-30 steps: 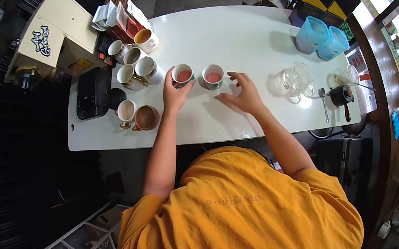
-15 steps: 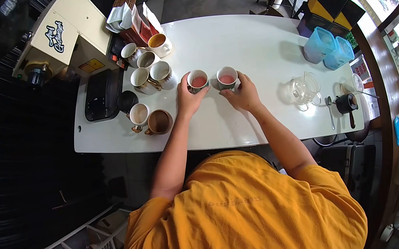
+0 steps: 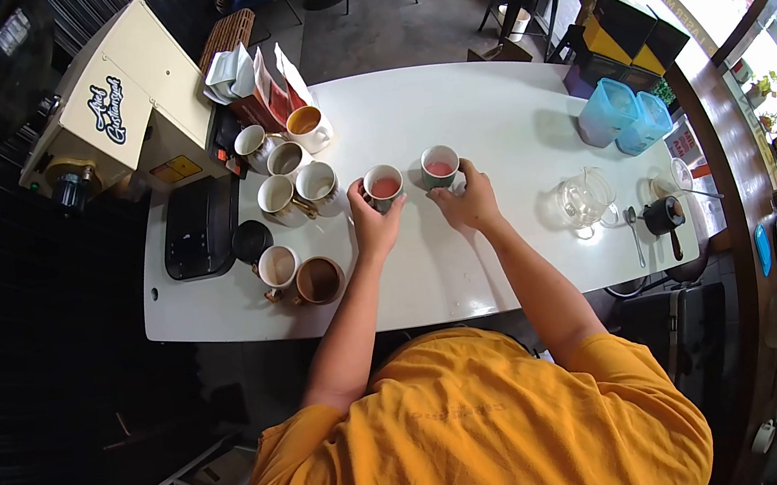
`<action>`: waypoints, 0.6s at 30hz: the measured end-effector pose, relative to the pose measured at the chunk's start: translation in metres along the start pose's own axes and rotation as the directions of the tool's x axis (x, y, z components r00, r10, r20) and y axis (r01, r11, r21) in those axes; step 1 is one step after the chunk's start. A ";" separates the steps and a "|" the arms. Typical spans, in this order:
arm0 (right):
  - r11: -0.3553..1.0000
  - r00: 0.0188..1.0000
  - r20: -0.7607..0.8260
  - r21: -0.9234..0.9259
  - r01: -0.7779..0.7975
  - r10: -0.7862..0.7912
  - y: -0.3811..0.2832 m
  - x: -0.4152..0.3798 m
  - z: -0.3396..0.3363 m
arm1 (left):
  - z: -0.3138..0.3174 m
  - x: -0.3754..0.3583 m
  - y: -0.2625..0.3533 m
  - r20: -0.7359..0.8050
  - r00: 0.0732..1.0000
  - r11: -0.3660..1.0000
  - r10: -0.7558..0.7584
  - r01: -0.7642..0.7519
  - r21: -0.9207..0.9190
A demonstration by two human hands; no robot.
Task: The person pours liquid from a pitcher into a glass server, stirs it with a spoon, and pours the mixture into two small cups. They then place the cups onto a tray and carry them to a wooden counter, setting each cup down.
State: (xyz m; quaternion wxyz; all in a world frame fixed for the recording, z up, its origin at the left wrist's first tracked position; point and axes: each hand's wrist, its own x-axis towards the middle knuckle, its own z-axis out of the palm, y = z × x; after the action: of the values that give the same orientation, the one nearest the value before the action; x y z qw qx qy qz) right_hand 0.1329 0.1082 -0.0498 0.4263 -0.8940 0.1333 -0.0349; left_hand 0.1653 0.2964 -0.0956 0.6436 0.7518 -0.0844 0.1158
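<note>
The left forearm [image 3: 352,324] passes just beside the brown mug [image 3: 319,281] at the near left of the counter [image 3: 424,287]; an outward elbow swing could knock it. Farther in, the left hand's [image 3: 378,228] grip curves around the left cup [image 3: 383,187]; the right hand [image 3: 469,204] pinches the right cup [image 3: 439,167], slightly farther off. Whether either cup touches the counter I cannot tell. An uneven tilt could slop the pink liquid in both; bringing them together carelessly could clink their walls.

The brown mug is dark inside, the pale mug [image 3: 279,268] beside it light; any drink in them is unclear. At right, the glass jug [image 3: 584,201] shows no coloured contents. Toward the far left, four mugs [image 3: 317,189] cluster before a white mug [image 3: 309,129], orange-brown inside. Two blue tubs [image 3: 606,113] occupy the far right, contents indistinct.
</note>
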 end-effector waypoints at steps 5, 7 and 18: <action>0.996 0.996 -0.015 0.004 -0.084 0.084 -0.002 0.004 0.008 | 0.001 0.002 0.008 -0.018 1.000 0.989 -0.004 0.006 0.145; 0.998 0.996 -0.061 0.023 -0.066 0.067 -0.005 0.001 0.011 | 0.001 -0.001 0.017 -0.020 0.999 0.988 -0.035 0.038 0.150; 0.982 0.937 -0.349 0.160 0.097 -0.035 0.016 -0.062 0.024 | -0.005 -0.038 0.024 -0.090 0.992 0.981 -0.088 0.102 0.164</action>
State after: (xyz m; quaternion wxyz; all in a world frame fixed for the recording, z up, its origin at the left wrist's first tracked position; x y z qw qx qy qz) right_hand 0.0741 0.1334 -0.0736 0.4717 -0.8373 0.1721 -0.2166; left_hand 0.1223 0.2966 -0.0831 0.5857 0.8011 -0.0116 0.1224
